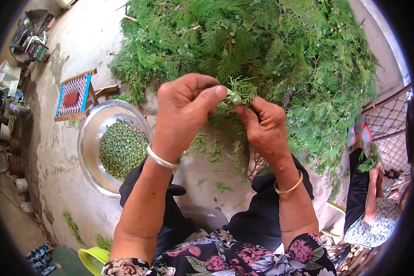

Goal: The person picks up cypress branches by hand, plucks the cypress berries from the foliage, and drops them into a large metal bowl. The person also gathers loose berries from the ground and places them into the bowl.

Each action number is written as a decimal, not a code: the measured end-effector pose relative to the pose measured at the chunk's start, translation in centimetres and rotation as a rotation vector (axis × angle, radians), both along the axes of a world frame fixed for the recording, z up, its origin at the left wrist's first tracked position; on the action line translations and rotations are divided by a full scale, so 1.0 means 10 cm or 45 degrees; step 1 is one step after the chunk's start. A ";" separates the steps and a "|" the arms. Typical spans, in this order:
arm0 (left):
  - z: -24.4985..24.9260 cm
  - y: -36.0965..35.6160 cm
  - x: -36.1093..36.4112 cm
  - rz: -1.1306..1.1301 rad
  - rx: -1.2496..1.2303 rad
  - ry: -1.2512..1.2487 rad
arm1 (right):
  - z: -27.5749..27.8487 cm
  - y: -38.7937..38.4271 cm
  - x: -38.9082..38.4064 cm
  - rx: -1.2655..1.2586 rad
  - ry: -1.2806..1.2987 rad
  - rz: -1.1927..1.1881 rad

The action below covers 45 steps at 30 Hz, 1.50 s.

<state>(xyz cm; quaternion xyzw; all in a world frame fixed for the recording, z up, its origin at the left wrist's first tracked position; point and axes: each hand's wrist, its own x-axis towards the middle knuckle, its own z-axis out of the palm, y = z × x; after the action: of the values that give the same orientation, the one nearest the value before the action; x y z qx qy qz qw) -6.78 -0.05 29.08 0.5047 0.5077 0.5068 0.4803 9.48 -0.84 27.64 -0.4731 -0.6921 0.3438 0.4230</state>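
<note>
My left hand [188,110] is closed in a pinch, thumb and forefinger at a small pale-green seed cone [235,98]. That cone sits on a feathery evergreen sprig [244,87], which looks like cypress. Thumb and fingers of my right hand [267,129] are closed on the sprig's lower end. Both hands are raised in front of a large heap of cut evergreen branches [244,41]. To the left, a steel basin [88,156] holds many loose green cones [124,149]. My fingers partly hide the sprig.
A small woven stool [72,97] stands beyond the basin, with a red item on its seat. At lower left is a yellow-green tub [89,260]. Another person [372,221] sits at right holding a sprig, near a metal lattice [393,131]. Green scraps lie on the concrete.
</note>
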 end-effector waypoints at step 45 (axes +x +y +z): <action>-0.12 0.13 -0.26 -0.113 -0.387 -1.296 | 0.13 -0.03 0.02 -0.658 0.798 0.129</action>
<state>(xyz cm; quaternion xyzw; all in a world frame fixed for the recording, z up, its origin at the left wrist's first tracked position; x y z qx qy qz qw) -9.33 1.21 27.87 0.1406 0.2563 0.5876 0.7545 9.66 -1.15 28.89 -0.4014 -0.4432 0.6542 0.4631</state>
